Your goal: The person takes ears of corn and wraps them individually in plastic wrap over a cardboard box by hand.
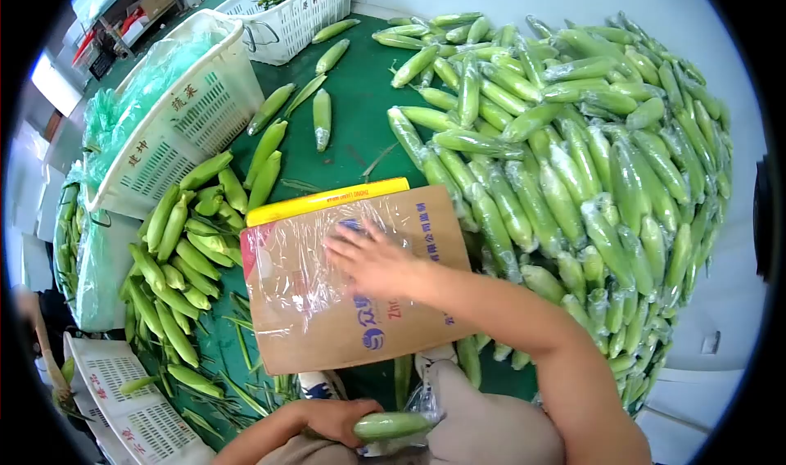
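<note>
My left hand [342,422] is low in front of my lap, its fingers closed round one end of an ear of corn [395,426] in its green husk. Clear film [424,401] is bunched beside that ear. My right hand [370,260] lies flat, fingers spread, on a sheet of cling film [299,273] that covers part of a cardboard box [426,326]. A yellow box edge [327,200] with red print shows along the cardboard's far side.
Film-wrapped corn [565,170] forms a large heap on the right. Unwrapped ears [172,277] pile up on the left. White crates [196,109] stand behind them, with another crate [139,408] at lower left. Husk scraps lie on the green floor [360,80].
</note>
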The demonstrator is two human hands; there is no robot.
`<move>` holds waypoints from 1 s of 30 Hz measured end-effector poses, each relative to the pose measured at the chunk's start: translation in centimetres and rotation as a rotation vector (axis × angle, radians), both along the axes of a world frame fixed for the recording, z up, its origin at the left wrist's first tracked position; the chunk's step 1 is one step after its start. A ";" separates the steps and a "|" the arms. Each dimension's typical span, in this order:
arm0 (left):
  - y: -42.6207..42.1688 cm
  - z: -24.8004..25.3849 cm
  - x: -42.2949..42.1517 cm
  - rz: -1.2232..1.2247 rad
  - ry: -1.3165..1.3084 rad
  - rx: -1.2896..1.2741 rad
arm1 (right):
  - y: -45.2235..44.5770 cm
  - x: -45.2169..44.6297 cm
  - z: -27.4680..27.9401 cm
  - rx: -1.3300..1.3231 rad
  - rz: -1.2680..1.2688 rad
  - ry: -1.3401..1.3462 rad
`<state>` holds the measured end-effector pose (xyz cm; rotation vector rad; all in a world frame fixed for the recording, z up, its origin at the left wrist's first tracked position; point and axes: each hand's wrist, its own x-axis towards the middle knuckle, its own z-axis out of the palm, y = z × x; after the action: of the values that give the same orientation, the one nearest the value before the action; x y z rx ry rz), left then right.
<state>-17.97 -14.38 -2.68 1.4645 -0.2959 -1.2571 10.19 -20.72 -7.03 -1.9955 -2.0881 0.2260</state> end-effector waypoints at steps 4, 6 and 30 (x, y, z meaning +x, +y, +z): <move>4.8 3.2 -2.8 0.362 -0.245 0.083 | -6.1 -8.1 9.2 -0.538 0.190 0.602; 6.4 6.9 -4.0 0.714 -0.216 0.065 | -8.5 -11.9 6.9 -0.770 0.183 1.036; 36.0 -15.4 2.0 2.468 -0.149 0.824 | -5.1 19.2 3.5 0.406 -0.930 1.989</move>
<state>-15.98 21.61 -18.04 1.1910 1.6553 0.9102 29.43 -25.81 -3.51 -1.0551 0.0583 0.9095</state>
